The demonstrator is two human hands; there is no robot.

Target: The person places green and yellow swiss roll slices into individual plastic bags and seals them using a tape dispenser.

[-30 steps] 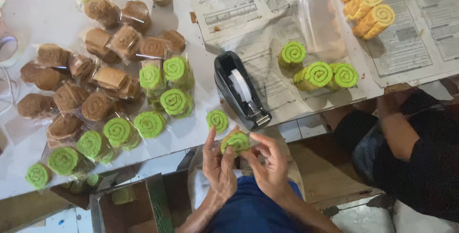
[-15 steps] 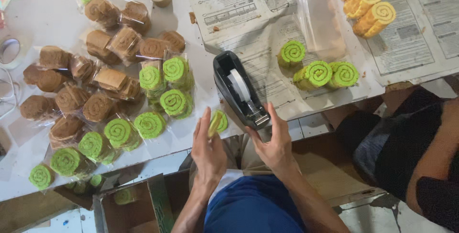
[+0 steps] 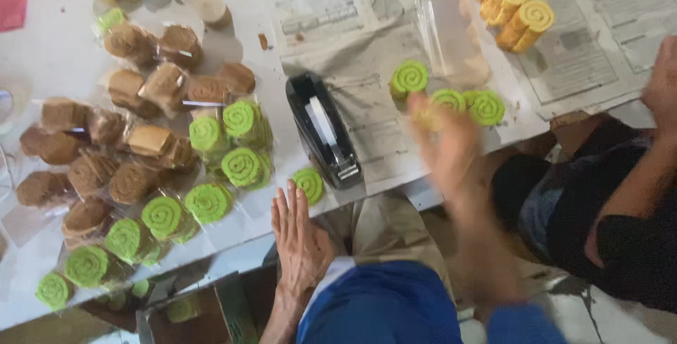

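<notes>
Lying flat and open beside wrapped green roll, left hand; right hand blurred, empty.

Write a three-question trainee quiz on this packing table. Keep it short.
1. True or false: the left hand lies flat, fingers toward a wrapped green roll at the table edge.
2. What does the blurred right hand reach toward?
A. the tape dispenser
B. the unwrapped green rolls on the newspaper
C. the yellow rolls
3. Fill in: the wrapped brown rolls lie to the ____ of the dispenser in the picture.

Key: 1 true; 2 B; 3 left.
</notes>
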